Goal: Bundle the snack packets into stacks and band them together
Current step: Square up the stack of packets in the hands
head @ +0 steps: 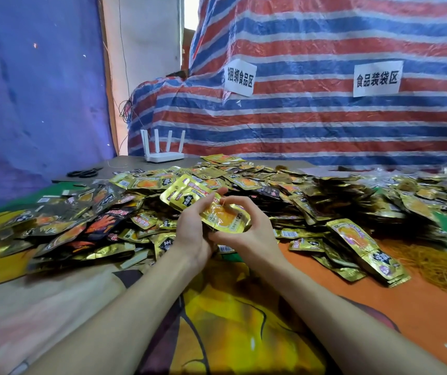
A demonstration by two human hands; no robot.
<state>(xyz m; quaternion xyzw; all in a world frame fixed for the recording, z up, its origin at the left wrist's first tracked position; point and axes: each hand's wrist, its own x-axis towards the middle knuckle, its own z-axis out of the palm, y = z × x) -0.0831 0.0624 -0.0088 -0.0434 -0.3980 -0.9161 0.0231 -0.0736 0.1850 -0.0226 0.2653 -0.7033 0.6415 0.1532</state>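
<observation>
- Left hand [192,230]: I see its fingers curled round the gold snack packet stack [187,194], which is held up just in front of the loose packet heap [271,182].
- Right hand [252,234]: clamped on the same stack's near end, with a thin rubber band [224,203] by the forefinger.
- Second gold stack [365,247]: at the heap's near right edge.
- Rubber-band pile [441,263]: right of the heap.
- White router [164,151]: behind the heap, to the left.
- Black scissors [84,173]: left of the heap's far edge.

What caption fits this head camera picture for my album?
Left hand and right hand grip a gold packet stack by the packet pile.
</observation>
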